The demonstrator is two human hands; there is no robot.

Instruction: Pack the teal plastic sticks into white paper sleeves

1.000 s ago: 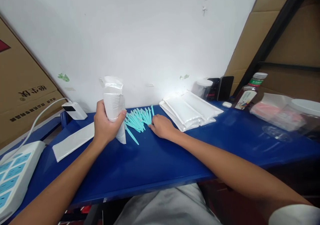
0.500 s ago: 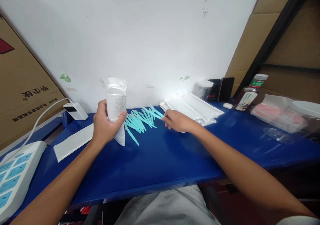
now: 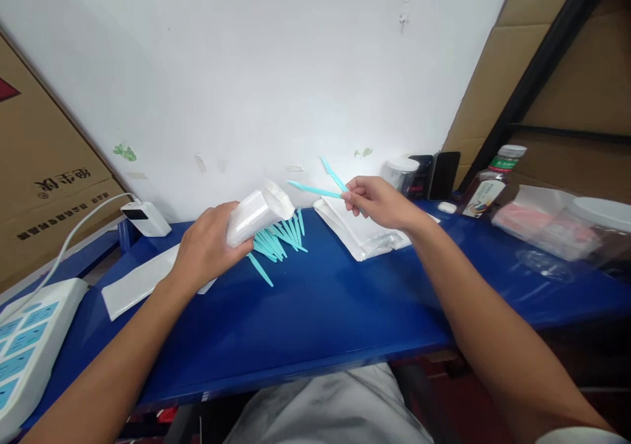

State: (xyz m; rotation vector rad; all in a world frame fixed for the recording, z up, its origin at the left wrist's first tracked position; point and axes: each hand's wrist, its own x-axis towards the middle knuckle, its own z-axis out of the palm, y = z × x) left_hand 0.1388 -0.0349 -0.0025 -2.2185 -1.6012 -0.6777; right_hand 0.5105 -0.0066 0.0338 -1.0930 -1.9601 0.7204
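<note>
My left hand [image 3: 207,237] is wrapped round a white padded pouch [image 3: 254,217], tilted with its open mouth up and to the right. In my right hand [image 3: 377,200], thumb and fingers pinch two thin turquoise eyebrow razors [image 3: 318,189], raised above the table and pointing left toward the pouch's mouth without touching it. A loose pile of similar turquoise razors [image 3: 279,239] lies on the blue table [image 3: 315,319], partly hidden behind the pouch and my left hand. One razor [image 3: 259,270] lies at the near edge of the pile. What the pouch contains is hidden.
Flat white pouches [image 3: 362,240] lie beneath my right hand; a white strip [image 3: 140,283] lies at left. A power strip [image 3: 39,339] and white power bank [image 3: 146,218] are further left. A lidded jar [image 3: 401,174], phone [image 3: 444,175], bottle [image 3: 495,181] and pink packet [image 3: 547,223] stand right.
My right hand has lifted two razors from the pile, moving up and right. My left hand has tipped the pouch from upright so its mouth leans right.
</note>
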